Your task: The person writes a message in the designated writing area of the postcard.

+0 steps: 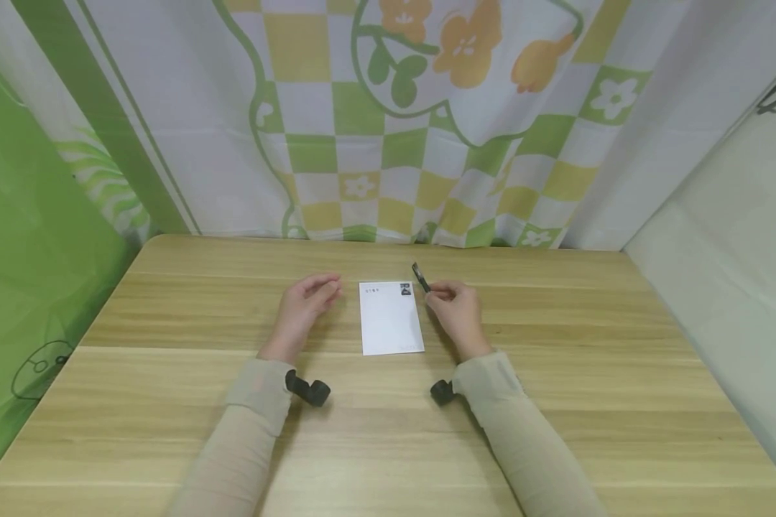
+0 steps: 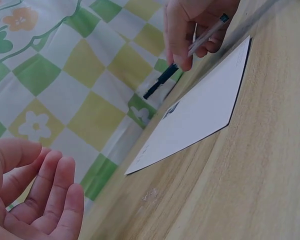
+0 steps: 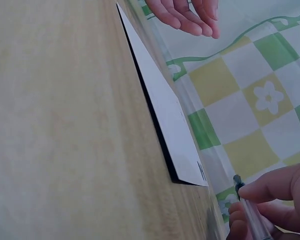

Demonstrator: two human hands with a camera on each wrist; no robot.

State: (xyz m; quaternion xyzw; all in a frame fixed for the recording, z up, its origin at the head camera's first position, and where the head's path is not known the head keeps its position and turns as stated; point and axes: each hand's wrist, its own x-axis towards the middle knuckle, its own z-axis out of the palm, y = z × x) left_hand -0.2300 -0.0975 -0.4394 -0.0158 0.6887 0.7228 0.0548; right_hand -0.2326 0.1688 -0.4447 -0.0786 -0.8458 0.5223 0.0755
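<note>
R hand [image 1: 455,310] pinched the pen [image 1: 421,277]; L hand [image 1: 304,305] lay loose, fingers spread. Card [image 1: 391,318] wasn't held, so it could slide.

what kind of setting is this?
Likely a makeshift indoor recording booth: a wooden table hemmed in by a checked floral curtain. On it, only a white card; the right hand holds a pen.

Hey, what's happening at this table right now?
A person sits at a light wooden table with a white rectangular card lying flat between their hands. The right hand pinches a clear-barrelled pen with a dark cap just beside the card's far right corner, its tip not on the card. The left hand is on the card's other side, fingers relaxed, holding nothing and not touching the card.
</note>
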